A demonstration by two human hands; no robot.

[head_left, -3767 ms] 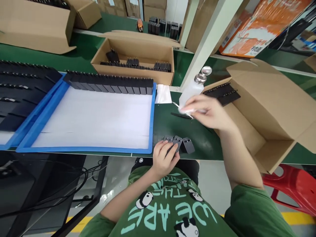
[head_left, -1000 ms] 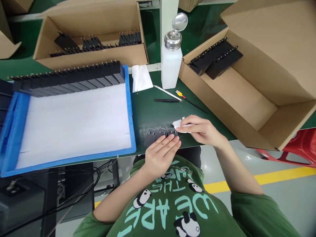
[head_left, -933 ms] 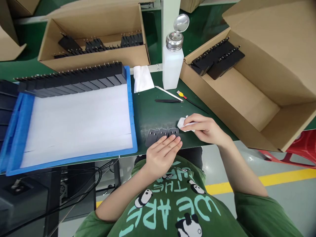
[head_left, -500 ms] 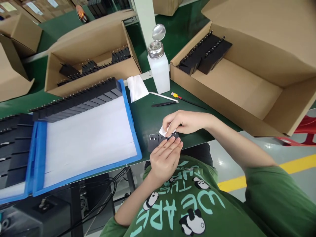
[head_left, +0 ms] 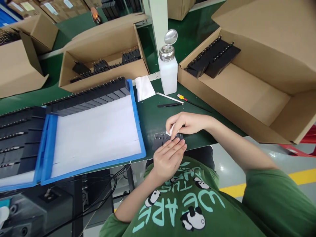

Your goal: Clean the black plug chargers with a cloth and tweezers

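Observation:
Pinched in my right hand [head_left: 189, 123] is a small white cloth [head_left: 171, 130], pressed onto the pin side of a short row of black plug adapters at the table's near edge. My left hand [head_left: 169, 156] lies with its fingers stretched out over the near side of that row, covering part of it. The leftmost black adapter [head_left: 157, 141] shows two metal pins and stands free of my fingers. Beyond my hands lie black tweezers [head_left: 170, 105], a thin white pen-like tool [head_left: 170, 97] and a cable with a yellow plug [head_left: 182, 97].
A white pump bottle [head_left: 168, 74] with its lid up stands beside a folded white cloth [head_left: 145, 88]. To the left, a blue tray [head_left: 143, 144] bears a row of black adapters. Open cardboard boxes with adapters stand at right [head_left: 247, 95] and back left [head_left: 103, 77].
My view has shifted slightly, so the scene sits further right. The cloth in my right hand has moved a little over the adapters. My left hand stays flat on the row.

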